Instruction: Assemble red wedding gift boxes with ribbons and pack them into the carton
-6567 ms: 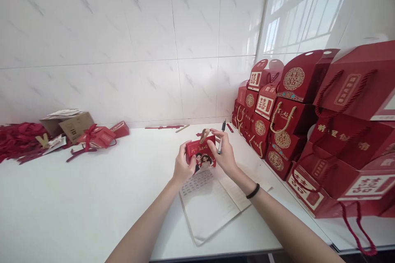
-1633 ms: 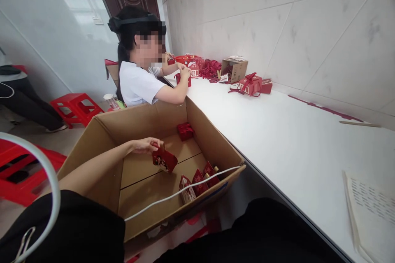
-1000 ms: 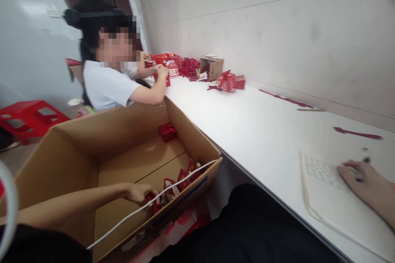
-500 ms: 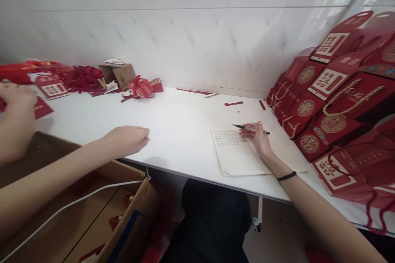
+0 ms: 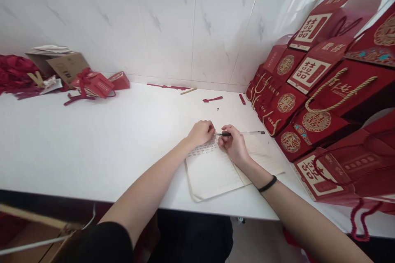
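Observation:
My right hand (image 5: 233, 144) grips a clear-barrelled pen (image 5: 251, 133) with a black section near its tip. The pen lies nearly level, its tip pointing left. Close against that tip is my left hand (image 5: 202, 132), its fingers curled closed; whatever they may hold is hidden. Both hands are over an open notebook (image 5: 212, 176) with rows of handwriting near the top of its left page. My left hand covers part of that writing.
Red gift bags and boxes (image 5: 310, 71) are stacked along the right. A red ribboned box (image 5: 94, 84) and an open cardboard box (image 5: 66, 67) stand at the back left. Ribbon scraps (image 5: 168, 87) lie by the wall. A large carton (image 5: 33, 217) is below the table's left edge.
My left hand has moved right, from over the table's front edge to the pen tip. The pen has turned level in my right hand. The view has swung right; another person's hand has left it.

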{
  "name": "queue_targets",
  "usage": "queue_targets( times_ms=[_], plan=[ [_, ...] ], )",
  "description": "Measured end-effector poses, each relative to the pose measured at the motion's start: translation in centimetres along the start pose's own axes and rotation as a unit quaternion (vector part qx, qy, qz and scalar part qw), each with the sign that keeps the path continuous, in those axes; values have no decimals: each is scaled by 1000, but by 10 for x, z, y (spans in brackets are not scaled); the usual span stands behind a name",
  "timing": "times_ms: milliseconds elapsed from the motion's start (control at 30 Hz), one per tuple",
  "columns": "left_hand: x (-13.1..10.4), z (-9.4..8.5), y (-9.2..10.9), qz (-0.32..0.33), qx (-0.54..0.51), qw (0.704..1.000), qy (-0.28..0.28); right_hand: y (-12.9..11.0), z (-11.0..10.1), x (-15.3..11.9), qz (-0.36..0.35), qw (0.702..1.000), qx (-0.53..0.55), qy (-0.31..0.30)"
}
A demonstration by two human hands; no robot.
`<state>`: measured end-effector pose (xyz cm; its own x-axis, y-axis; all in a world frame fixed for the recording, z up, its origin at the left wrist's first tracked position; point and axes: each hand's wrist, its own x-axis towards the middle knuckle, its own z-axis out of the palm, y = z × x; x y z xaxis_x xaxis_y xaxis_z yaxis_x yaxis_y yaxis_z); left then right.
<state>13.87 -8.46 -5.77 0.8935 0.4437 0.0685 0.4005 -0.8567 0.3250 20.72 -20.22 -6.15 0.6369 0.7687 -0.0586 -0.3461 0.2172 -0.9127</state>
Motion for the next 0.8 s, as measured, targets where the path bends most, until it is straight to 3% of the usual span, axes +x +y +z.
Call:
queue_targets(
  times_ms=[133, 333, 533, 800],
  plan=[
    [-10, -4, -15, 53, -62, 997, -7, -1, -1, -6, 0, 991, -131, -11],
    [-11, -23, -32, 16, -95, 989, -115, 3, 5, -21, -25, 964, -265, -21],
    [-14, -31, -27, -29, -84, 977, -196, 10, 10, -24, -71, 940, -332, -34],
    [-16, -34, -19, -50, -54, 975, -212, 11, 11, -25, -68, 916, -394, -45]
  ],
)
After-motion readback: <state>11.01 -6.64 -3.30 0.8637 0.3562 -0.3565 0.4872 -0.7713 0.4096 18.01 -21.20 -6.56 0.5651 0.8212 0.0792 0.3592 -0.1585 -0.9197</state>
